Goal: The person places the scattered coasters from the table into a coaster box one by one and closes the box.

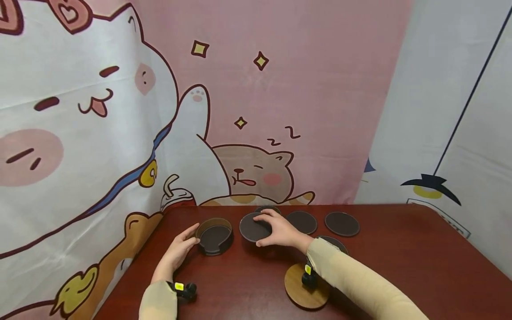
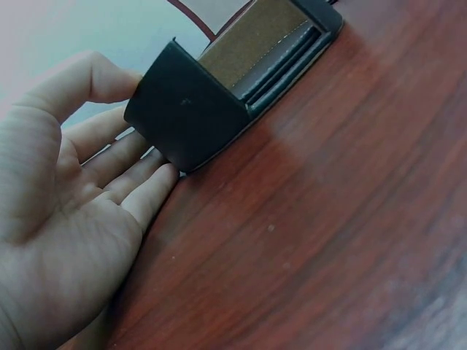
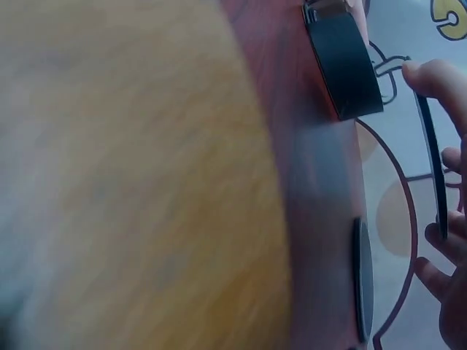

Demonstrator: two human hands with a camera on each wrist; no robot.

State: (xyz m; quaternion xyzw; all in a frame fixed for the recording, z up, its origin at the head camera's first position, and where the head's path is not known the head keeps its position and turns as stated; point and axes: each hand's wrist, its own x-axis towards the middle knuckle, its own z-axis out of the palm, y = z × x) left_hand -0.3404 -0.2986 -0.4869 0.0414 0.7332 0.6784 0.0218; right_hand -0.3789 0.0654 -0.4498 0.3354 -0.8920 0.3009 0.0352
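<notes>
A round black coaster holder (image 1: pixel 216 246), with a brown inner wall and a notch in its front, stands on the table. Dark coaster material lies inside it. My left hand (image 1: pixel 182 249) rests its fingertips against the holder's outer left side; in the left wrist view its fingers (image 2: pixel 149 193) touch the black wall. To the right of the holder, my right hand (image 1: pixel 282 231) pinches a round black coaster (image 1: pixel 254 229) by its edge between thumb and fingers. The right wrist view shows this coaster (image 3: pixel 432 160) edge-on, raised above the table.
More black coasters lie on the table: one (image 1: pixel 302 222) behind my right hand, another (image 1: pixel 342 223) farther right, one (image 1: pixel 334 243) partly covered by the right sleeve. A round wooden disc (image 1: pixel 296 291) lies under the right wrist. A cat-printed cloth (image 1: pixel 320 89) hangs behind the table.
</notes>
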